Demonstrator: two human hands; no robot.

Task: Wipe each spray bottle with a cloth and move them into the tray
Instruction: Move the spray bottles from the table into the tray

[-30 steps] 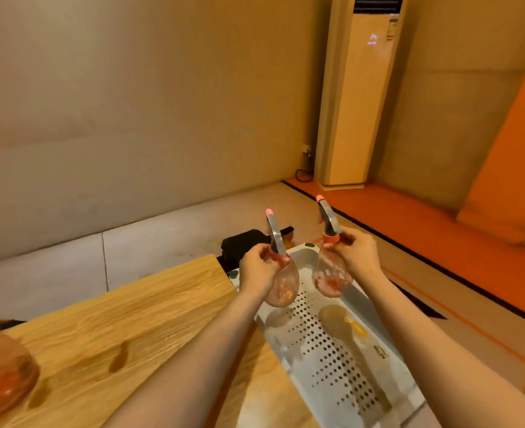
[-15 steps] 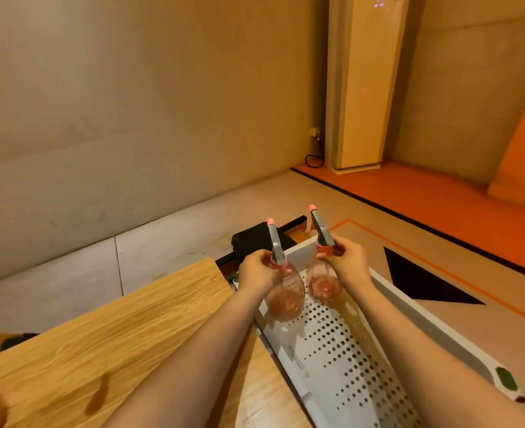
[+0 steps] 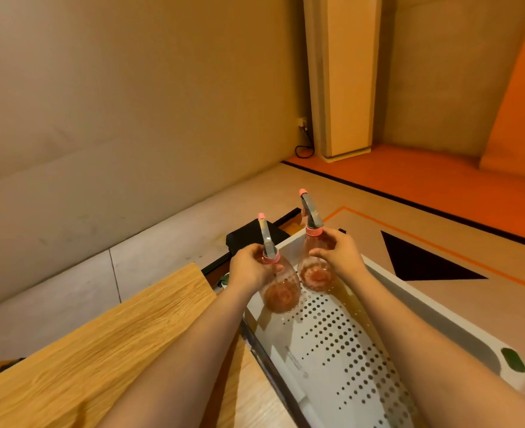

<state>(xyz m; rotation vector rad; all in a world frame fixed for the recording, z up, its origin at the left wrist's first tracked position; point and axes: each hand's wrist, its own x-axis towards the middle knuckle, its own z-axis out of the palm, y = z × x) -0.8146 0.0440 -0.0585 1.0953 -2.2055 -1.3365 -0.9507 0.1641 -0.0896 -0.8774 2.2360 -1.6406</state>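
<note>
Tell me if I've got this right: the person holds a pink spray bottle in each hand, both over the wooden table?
Not quite. The head view shows the left hand and right hand each holding a spray bottle, but over the white perforated tray, not the wooden table.

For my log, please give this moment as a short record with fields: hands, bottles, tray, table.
left hand: grips neck of clear pink-capped spray bottle
right hand: grips second clear pink-capped spray bottle
bottles: upright, side by side, at tray's far end
tray: white perforated plastic tray, beside table
table: light wooden table
cloth: not identifiable
</note>
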